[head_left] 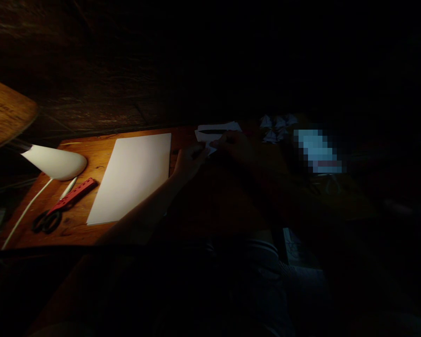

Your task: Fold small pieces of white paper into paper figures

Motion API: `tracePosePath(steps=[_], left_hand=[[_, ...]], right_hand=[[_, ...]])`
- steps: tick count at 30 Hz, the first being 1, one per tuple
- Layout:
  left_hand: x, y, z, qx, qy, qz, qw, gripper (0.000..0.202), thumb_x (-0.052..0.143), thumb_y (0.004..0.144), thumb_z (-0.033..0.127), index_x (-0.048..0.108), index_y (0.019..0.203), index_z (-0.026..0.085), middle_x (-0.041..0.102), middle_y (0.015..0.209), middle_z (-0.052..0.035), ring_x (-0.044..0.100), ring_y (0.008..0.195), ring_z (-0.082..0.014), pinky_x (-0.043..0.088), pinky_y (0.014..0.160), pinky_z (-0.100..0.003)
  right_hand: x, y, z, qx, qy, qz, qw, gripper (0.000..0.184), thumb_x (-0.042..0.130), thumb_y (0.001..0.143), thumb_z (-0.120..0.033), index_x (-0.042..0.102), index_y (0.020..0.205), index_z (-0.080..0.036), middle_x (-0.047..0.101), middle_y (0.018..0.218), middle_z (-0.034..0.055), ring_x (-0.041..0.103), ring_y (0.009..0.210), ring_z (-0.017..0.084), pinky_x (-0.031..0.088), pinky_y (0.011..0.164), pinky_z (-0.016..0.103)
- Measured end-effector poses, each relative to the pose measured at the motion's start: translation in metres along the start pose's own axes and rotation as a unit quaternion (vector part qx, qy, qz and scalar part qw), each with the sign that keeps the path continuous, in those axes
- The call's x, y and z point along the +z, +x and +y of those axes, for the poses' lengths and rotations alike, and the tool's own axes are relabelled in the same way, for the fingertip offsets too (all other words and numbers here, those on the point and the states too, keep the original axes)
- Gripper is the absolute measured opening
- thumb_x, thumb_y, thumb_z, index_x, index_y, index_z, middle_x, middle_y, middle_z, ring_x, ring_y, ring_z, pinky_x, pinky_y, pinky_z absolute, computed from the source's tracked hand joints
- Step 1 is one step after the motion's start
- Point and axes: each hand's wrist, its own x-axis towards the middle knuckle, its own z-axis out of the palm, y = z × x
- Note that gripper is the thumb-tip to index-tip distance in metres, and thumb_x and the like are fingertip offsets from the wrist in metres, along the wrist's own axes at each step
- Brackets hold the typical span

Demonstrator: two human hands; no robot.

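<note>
My left hand (189,158) and my right hand (235,144) meet over the middle of the wooden table. Between their fingertips is a small piece of white paper (212,149), pinched from both sides; its folds are too dark to make out. Just behind it lie some white paper pieces (205,137) with a long dark slim object (214,132) across them. Beyond my right hand stand several small folded white paper shapes (271,135). A stack of white paper sheets (133,175) lies left of my left hand, partly covered by my forearm.
At the left are a white lamp (58,162) with its cord, a red perforated strip (75,194), and scissors (49,220) with black handles. A blurred bright screen (319,150) lies at the right. A dark wall runs behind the wooden table (98,161); the right side is in deep shadow.
</note>
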Motion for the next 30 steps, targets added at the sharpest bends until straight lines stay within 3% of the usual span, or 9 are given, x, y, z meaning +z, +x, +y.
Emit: tracePosePath(steps=[7, 13, 20, 26, 30], left_hand=[[-0.0008, 0.0012, 0.0026, 0.004, -0.001, -0.01, 1.0, 0.036, 0.07, 0.095, 0.041, 0.068, 0.065, 0.022, 0.061, 0.062, 0.0, 0.055, 0.057, -0.0131, 0.042, 0.055, -0.028], [-0.0023, 0.0022, 0.0033, -0.002, -0.032, -0.005, 0.999, 0.035, 0.07, 0.096, 0.04, 0.069, 0.066, 0.022, 0.06, 0.064, 0.0001, 0.056, 0.061, -0.0138, 0.043, 0.06, -0.03], [-0.0022, 0.0014, 0.0014, 0.001, -0.036, -0.002, 0.999, 0.027, 0.07, 0.094, 0.024, 0.069, 0.067, 0.023, 0.062, 0.068, 0.001, 0.058, 0.065, -0.0139, 0.045, 0.065, -0.03], [-0.0027, 0.0008, 0.0031, 0.002, -0.033, 0.009, 0.999, 0.028, 0.072, 0.095, 0.027, 0.069, 0.068, 0.023, 0.062, 0.069, 0.0006, 0.059, 0.067, -0.0147, 0.046, 0.065, -0.03], [-0.002, 0.0008, 0.003, -0.001, -0.048, 0.012, 0.999, 0.032, 0.071, 0.096, 0.034, 0.068, 0.067, 0.022, 0.063, 0.069, 0.0004, 0.058, 0.066, -0.0137, 0.046, 0.064, -0.029]], right_hand=[[-0.0029, -0.0011, -0.004, 0.011, 0.023, 0.023, 0.999, 0.048, 0.09, 0.075, -0.054, 0.058, 0.064, -0.021, 0.058, 0.066, -0.0018, 0.052, 0.067, 0.013, 0.045, 0.062, 0.027], [-0.0009, -0.0015, -0.0053, 0.003, 0.029, 0.027, 0.999, 0.05, 0.086, 0.08, -0.057, 0.055, 0.064, -0.022, 0.057, 0.068, -0.0014, 0.054, 0.07, 0.014, 0.048, 0.066, 0.029], [-0.0033, -0.002, -0.0037, 0.036, 0.06, -0.008, 0.998, 0.047, 0.088, 0.077, -0.059, 0.062, 0.069, -0.021, 0.063, 0.071, -0.0006, 0.059, 0.071, 0.014, 0.051, 0.066, 0.028], [-0.0044, -0.005, -0.0044, 0.053, 0.069, -0.024, 0.996, 0.047, 0.086, 0.08, -0.063, 0.065, 0.071, -0.022, 0.066, 0.069, 0.0003, 0.06, 0.067, 0.015, 0.051, 0.062, 0.027], [-0.0051, -0.0021, 0.0025, 0.052, 0.069, -0.019, 0.996, 0.048, 0.087, 0.081, -0.061, 0.062, 0.067, -0.022, 0.059, 0.063, -0.0021, 0.053, 0.061, 0.013, 0.045, 0.057, 0.026]])
